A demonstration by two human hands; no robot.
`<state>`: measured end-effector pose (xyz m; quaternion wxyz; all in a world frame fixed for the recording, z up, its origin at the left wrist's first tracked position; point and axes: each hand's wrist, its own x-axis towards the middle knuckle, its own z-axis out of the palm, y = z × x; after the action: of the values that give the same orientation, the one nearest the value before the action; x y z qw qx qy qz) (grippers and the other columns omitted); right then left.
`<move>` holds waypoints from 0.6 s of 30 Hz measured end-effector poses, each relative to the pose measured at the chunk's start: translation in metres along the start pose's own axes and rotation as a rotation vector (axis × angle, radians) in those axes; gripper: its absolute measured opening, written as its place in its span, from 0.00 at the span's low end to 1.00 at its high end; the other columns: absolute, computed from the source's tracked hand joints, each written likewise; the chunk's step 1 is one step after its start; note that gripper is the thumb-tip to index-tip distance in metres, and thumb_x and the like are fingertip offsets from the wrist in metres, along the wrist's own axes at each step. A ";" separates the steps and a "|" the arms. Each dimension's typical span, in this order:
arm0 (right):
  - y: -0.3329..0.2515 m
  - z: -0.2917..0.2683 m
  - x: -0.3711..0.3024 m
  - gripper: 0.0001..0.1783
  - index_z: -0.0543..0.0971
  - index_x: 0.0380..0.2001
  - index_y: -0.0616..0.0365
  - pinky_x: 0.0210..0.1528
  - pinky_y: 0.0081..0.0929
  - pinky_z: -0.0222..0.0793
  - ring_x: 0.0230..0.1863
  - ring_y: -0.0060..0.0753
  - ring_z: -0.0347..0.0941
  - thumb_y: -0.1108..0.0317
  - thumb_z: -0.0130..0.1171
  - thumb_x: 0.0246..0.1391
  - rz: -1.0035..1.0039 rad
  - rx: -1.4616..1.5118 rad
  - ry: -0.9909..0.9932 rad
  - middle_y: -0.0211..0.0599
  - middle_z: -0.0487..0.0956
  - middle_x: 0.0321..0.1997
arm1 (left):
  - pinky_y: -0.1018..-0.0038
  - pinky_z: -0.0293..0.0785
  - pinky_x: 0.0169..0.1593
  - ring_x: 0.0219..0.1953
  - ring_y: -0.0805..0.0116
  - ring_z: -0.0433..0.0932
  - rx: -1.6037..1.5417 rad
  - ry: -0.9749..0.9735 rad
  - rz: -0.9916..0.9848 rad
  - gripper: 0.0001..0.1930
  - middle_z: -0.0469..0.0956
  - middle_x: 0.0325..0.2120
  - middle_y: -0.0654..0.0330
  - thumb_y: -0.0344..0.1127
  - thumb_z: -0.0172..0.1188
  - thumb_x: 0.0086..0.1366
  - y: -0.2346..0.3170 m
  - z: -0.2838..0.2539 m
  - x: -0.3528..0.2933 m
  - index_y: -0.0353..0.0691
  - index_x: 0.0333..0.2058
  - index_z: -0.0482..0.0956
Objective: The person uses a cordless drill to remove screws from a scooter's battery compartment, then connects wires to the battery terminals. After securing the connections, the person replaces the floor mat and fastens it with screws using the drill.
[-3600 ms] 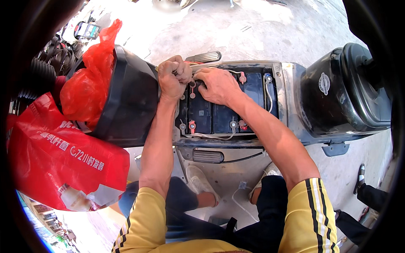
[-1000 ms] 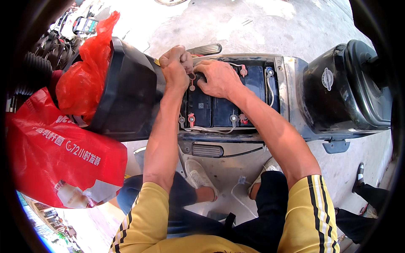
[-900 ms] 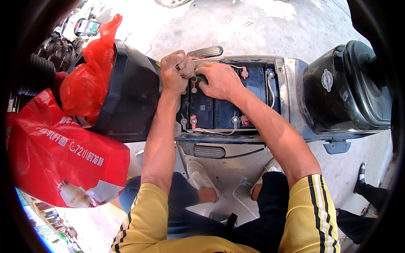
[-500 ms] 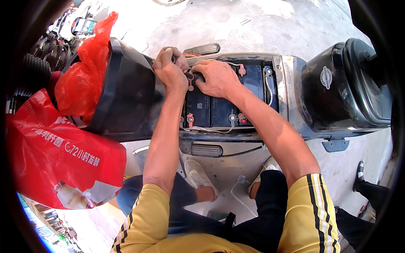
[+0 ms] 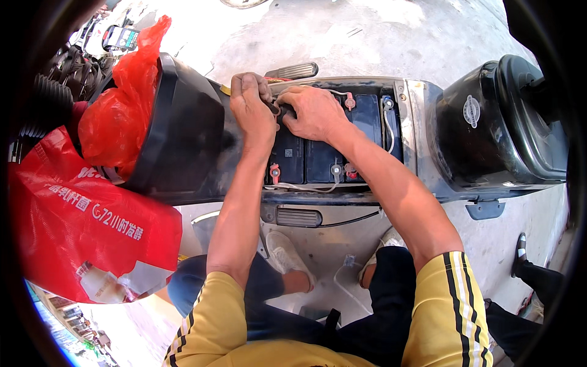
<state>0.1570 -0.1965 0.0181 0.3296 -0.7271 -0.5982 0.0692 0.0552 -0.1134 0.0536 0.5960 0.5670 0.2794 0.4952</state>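
Dark blue-black batteries (image 5: 321, 160) sit in the long open compartment of a scooter-like vehicle (image 5: 422, 140). My left hand (image 5: 252, 109) is closed at the compartment's left end, around a slim tool with a yellow part (image 5: 225, 90) that sticks out beside the fingers; its kind is mostly hidden. Against it, my right hand (image 5: 317, 115) curls over the far left battery corner, thumb and fingers pinching something dark that I cannot make out. Red terminal covers (image 5: 275, 174) and a white wire (image 5: 306, 188) show along the near side, with a bolted terminal (image 5: 335, 171) between them.
At left, a black box (image 5: 186, 131) carries a red plastic bag (image 5: 119, 122), beside a large red printed bag (image 5: 98, 226). A black rounded case (image 5: 483, 128) stands at right. Footrests (image 5: 298, 218) flank the frame. Another person's leg (image 5: 538, 281) shows at lower right.
My left hand has rolled over, its knuckles turning and shifting slightly right, and more of the yellow part now shows. My right hand stays almost in place.
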 end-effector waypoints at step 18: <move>0.005 0.003 0.000 0.18 0.86 0.45 0.58 0.57 0.46 0.79 0.53 0.52 0.82 0.65 0.63 0.50 -0.026 0.014 0.001 0.44 0.86 0.48 | 0.71 0.46 0.21 0.16 0.75 0.51 -0.160 -0.369 -0.197 0.22 0.56 0.13 0.67 0.36 0.53 0.75 -0.010 -0.022 0.038 0.47 0.19 0.60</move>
<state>0.1598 -0.1952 0.0126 0.3361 -0.7169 -0.6069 0.0686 0.0515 -0.0685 0.0480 0.7255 0.5689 0.1795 0.3431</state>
